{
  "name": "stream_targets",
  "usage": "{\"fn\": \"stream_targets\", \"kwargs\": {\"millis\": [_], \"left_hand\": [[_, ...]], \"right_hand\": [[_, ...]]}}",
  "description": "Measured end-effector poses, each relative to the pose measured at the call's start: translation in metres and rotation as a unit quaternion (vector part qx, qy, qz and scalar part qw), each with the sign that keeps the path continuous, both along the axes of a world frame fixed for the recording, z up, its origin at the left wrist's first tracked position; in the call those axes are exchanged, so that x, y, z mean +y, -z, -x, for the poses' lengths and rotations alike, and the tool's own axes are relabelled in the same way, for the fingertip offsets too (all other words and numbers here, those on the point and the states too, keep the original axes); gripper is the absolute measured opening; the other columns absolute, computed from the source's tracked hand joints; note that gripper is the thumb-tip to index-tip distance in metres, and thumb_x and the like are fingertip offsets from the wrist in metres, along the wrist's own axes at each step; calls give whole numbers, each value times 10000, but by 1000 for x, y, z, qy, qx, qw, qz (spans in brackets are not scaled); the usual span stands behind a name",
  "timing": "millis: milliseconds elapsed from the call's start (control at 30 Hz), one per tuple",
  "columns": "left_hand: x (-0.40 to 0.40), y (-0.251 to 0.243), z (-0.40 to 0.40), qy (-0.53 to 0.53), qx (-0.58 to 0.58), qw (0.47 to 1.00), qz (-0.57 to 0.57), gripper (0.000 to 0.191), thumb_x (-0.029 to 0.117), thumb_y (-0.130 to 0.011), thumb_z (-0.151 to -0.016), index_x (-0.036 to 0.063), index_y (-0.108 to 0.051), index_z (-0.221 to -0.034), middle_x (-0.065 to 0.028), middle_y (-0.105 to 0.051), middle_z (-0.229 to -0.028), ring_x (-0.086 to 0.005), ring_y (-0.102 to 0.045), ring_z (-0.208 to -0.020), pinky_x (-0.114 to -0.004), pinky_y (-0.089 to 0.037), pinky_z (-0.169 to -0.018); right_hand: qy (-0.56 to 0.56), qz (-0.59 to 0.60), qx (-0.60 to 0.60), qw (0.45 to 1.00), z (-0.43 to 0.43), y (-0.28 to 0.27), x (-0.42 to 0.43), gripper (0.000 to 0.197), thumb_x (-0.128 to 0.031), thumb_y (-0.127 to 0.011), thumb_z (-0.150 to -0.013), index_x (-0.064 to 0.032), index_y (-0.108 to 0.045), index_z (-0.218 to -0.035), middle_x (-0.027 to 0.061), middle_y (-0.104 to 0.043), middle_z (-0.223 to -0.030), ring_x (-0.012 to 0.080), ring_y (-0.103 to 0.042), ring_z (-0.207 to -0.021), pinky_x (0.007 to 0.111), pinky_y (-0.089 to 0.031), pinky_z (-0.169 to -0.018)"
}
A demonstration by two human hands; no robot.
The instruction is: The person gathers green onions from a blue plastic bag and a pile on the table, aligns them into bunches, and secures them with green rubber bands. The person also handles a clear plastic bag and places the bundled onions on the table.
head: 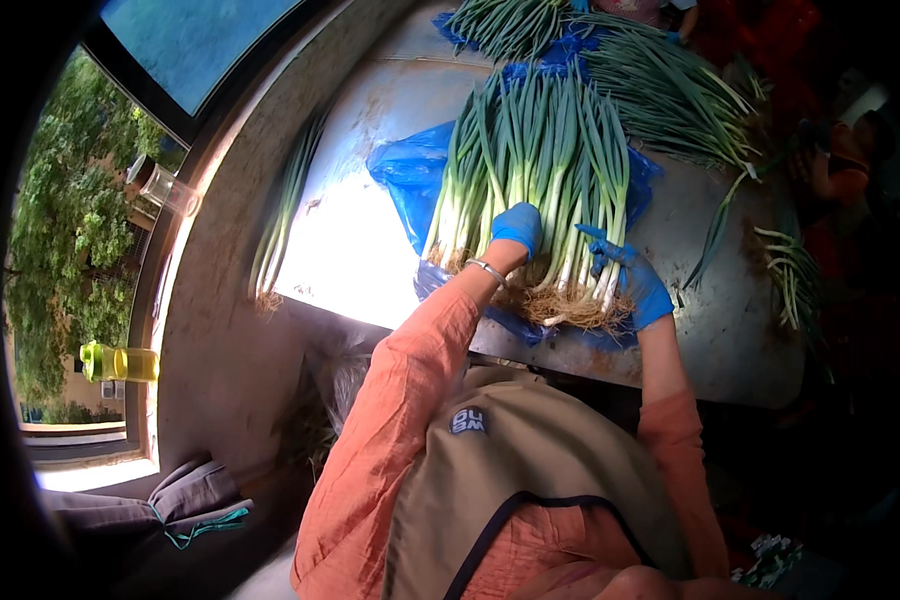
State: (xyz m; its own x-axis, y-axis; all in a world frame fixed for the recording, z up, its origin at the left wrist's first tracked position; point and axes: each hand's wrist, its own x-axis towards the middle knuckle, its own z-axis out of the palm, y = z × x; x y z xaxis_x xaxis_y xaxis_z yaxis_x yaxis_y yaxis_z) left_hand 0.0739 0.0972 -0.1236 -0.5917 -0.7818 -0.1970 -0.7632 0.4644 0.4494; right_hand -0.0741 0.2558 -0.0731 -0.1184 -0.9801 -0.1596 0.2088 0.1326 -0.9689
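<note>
Several long green onions point(551, 165) lie side by side on a blue plastic sheet point(412, 161), leaves pointing away from me and brown roots point(570, 307) towards me. My left hand point(517, 227), in a blue glove, is down among the white stems near the middle. Its fingertips are hidden, so its grip cannot be made out. At the right side of the bundle, my right hand point(637, 281), gloved in blue too, has its fingers curled around the outer stems just above the roots. Its index finger points left across the stalks.
A metal table point(405, 90) carries more green onions point(667, 90) at the far right and a loose bunch point(784, 270) at the right edge. A few stalks point(292, 202) lie along the left edge. Bottles point(124, 364) stand by the window; another person's arm point(688, 19) shows beyond.
</note>
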Motion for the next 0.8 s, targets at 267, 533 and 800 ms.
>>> {"fn": "stream_targets", "kwargs": {"millis": [267, 533, 800], "left_hand": [[-49, -3, -11, -89, 193, 944, -253, 190, 116, -581, -735, -58, -608, -664, -157, -607, -617, -202, -597, -537, -298, -471, -490], [-78, -92, -42, -77, 329, 905, -260, 189, 141, -690, -739, -15, -621, -657, -46, -522, -531, -117, -451, -436, -241, -353, -415], [-62, -88, -57, -44, 334, 895, -293, 243, 231, -685, -741, -7, -643, -720, -48, -564, -563, -109, -501, -467, -235, -420, -450]], "right_hand": [[61, -2, -66, 996, 6, 11, 10, 380, -91, -607, -802, 32, -489, -1141, 155, -602, -1010, 150, -590, -699, 294, -496, -675], [-9, 37, -70, 997, -14, -39, -25, 341, -124, -583, -836, 29, -524, -1135, 72, -613, -883, 104, -557, -710, 248, -478, -670], [-11, 17, -137, 990, -37, -51, -68, 399, -96, -600, -812, -11, -481, -1183, 83, -555, -1157, 182, -573, -967, 302, -474, -798]]}}
